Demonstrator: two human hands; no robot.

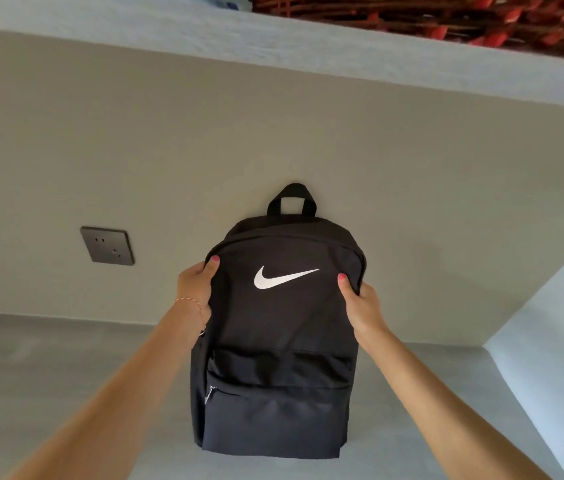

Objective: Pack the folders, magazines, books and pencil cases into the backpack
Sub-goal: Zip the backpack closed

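Head view: left hand (194, 289) and right hand (360, 303) each pinch black backpack (280, 341) sides, steadying it upright on worktop (65, 375), zips shut.

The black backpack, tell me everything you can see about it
The black backpack looks like matte woven fabric, with a white swoosh logo on its front panel, a carry loop on top and a front pocket with a small pale zipper pull at its left corner. Both zips look closed. It stands upright on the grey surface, its back near the beige wall. The left hand and the right hand grip its upper sides, thumbs pressed on the front.
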